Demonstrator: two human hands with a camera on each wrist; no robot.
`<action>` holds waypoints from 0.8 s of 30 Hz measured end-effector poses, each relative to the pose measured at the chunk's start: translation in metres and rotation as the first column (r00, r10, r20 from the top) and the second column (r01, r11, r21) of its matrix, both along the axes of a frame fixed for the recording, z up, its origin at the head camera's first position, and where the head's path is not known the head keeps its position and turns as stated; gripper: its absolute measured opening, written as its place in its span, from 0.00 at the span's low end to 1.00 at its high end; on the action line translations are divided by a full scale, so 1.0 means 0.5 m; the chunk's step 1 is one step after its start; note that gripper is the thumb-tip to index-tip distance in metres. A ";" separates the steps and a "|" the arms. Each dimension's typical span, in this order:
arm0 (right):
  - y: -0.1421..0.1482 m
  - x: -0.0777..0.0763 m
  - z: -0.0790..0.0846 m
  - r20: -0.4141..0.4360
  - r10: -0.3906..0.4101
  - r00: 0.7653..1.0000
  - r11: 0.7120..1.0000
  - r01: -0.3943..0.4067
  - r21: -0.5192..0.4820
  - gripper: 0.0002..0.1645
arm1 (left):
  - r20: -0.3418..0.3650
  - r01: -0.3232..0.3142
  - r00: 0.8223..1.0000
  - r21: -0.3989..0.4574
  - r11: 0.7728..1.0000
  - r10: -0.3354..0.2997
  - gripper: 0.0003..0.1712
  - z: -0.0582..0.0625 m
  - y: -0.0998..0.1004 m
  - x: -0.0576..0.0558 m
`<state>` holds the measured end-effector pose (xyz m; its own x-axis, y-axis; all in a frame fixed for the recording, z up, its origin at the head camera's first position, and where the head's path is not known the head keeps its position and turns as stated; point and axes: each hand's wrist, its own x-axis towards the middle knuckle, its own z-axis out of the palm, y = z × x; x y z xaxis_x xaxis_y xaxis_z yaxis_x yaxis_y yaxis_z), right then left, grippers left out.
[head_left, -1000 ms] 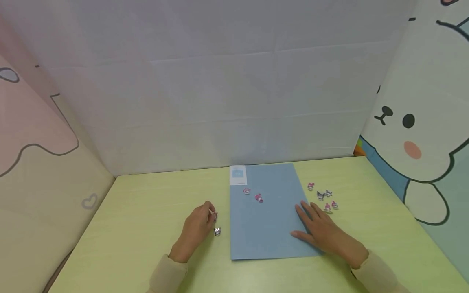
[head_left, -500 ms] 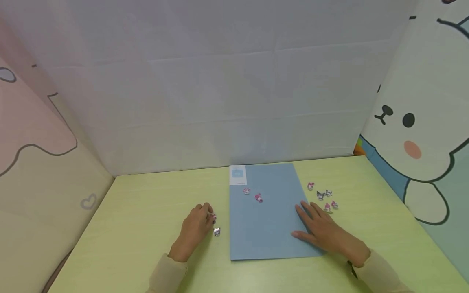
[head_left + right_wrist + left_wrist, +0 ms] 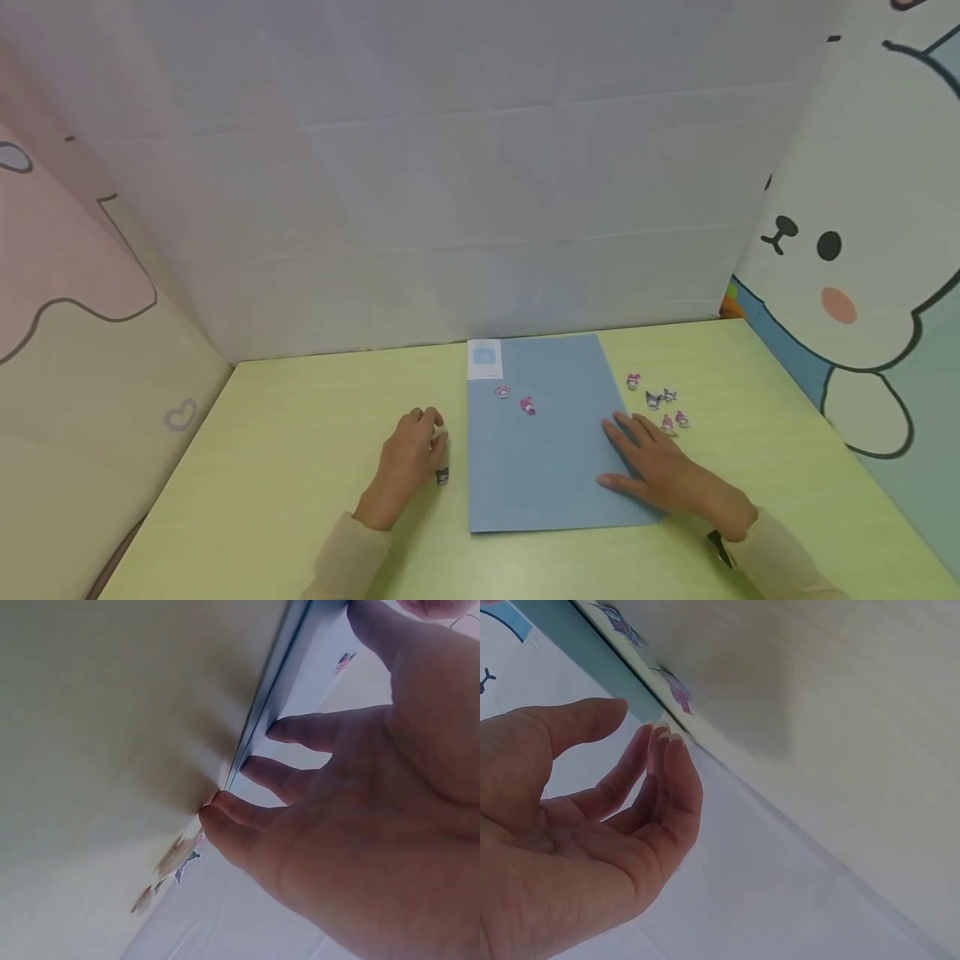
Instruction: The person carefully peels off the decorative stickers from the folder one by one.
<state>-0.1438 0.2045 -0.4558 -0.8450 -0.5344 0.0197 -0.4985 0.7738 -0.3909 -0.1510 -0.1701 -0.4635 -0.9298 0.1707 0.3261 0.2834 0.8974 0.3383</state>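
A blue folder-like sheet (image 3: 551,475) lies on the table, bearing a white label and two small pink character stickers (image 3: 528,406). To its left, my left hand (image 3: 405,458) hovers just over the table with bent fingers and the thumb apart from them; in the left wrist view nothing shows between them. Two stickers lie near its fingertips: a dark one (image 3: 442,476) below the thumb in the head view, and a pinkish one (image 3: 679,691) in the left wrist view, which the hand hides from the head camera. My right hand (image 3: 652,467) rests with spread fingers on the sheet's right edge.
Several pink and dark character stickers (image 3: 653,400) lie on the table right of the sheet. A white wall sheet (image 3: 420,275) closes off the table's back edge, and printed cartoon panels (image 3: 832,333) stand at both sides.
The thumb and fingers of my left hand have come apart and shifted slightly right, where earlier they were at the pink sticker. My right hand stays on the sheet.
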 end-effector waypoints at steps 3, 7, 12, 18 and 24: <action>0.001 -0.002 0.000 -0.008 0.003 1.000 1.000 -0.003 0.001 0.48 | -0.023 0.009 1.000 0.010 1.000 -0.009 0.07 0.000 0.011 -0.008; 0.003 -0.003 -0.001 -0.003 0.007 1.000 1.000 -0.007 -0.015 0.48 | -0.059 0.027 0.998 0.013 1.000 -0.026 0.06 0.003 0.029 -0.019; 0.007 -0.004 -0.004 -0.004 0.019 1.000 0.999 -0.019 -0.047 0.48 | -0.089 0.045 0.995 0.014 0.999 -0.043 0.06 0.005 0.052 -0.033; 0.006 -0.002 0.002 0.024 0.017 1.000 0.999 -0.016 -0.039 0.48 | -0.123 0.069 0.990 0.025 0.997 -0.066 0.05 0.003 0.078 -0.046; 0.002 0.000 0.007 0.026 0.016 1.000 1.000 -0.015 -0.026 0.48 | -0.119 0.078 0.990 0.045 0.996 -0.073 0.05 0.008 0.101 -0.053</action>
